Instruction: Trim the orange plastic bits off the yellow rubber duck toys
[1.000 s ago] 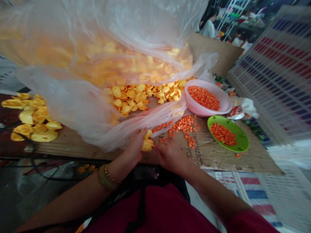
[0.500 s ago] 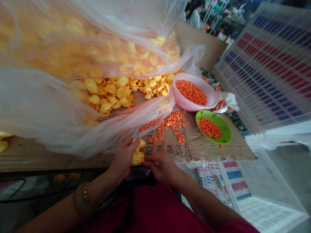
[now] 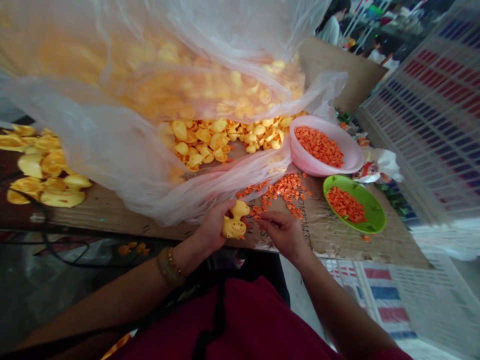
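My left hand [image 3: 215,224] is closed around a yellow plastic piece [image 3: 235,221] shaped like a small figure, with a bit of orange at its lower edge. Just right of it, my right hand [image 3: 283,232] has thumb and forefinger pinched together by the scattered orange pieces [image 3: 290,187]; what the pinch holds is too small to name. The loose orange pieces lie on brown cardboard [image 3: 390,237]. Behind them a pink bowl [image 3: 354,150] holds many orange pieces, and a green dish [image 3: 375,215] in front of it holds more.
A large clear plastic bag [image 3: 123,145] spills yellow shells [image 3: 202,140] onto the cardboard. More yellow parts [image 3: 56,175] lie at the left beside a black cable. White crates [image 3: 431,100] stand at the right. A person [image 3: 332,27] is in the background.
My right hand has moved away from the yellow piece toward the loose orange pieces. The view has shifted, showing more yellow parts at the left.
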`<state>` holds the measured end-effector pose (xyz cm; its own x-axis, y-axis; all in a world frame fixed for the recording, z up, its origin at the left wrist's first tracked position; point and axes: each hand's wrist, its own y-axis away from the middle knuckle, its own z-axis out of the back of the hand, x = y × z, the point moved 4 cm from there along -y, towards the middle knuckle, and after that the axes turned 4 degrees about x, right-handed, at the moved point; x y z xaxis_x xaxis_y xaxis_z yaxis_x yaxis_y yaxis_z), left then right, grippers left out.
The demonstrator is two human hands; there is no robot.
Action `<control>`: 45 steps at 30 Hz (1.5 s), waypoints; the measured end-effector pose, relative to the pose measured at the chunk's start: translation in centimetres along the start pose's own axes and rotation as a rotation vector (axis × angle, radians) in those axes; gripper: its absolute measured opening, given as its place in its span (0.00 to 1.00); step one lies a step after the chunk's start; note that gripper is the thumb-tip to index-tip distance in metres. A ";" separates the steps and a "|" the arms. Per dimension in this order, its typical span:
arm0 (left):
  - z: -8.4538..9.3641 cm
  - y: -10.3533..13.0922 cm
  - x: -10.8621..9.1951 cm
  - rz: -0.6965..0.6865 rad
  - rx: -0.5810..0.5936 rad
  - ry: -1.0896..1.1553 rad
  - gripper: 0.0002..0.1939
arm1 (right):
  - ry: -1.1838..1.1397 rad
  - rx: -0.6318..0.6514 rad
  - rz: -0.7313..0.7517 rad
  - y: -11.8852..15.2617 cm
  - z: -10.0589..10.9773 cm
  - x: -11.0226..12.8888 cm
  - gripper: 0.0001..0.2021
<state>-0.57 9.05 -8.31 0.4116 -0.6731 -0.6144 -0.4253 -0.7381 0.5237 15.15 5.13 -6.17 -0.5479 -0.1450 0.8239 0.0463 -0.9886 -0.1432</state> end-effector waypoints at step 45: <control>7.2 3.9 -4.3 -0.248 -0.182 -0.351 0.09 | 0.189 0.549 0.489 -6.7 -6.4 6.3 0.09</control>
<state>-9.82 9.36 -7.91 0.1718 -0.4425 -0.8801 -0.1870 -0.8918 0.4119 6.02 11.11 -3.50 -0.4895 -0.6112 0.6220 0.7029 -0.6986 -0.1334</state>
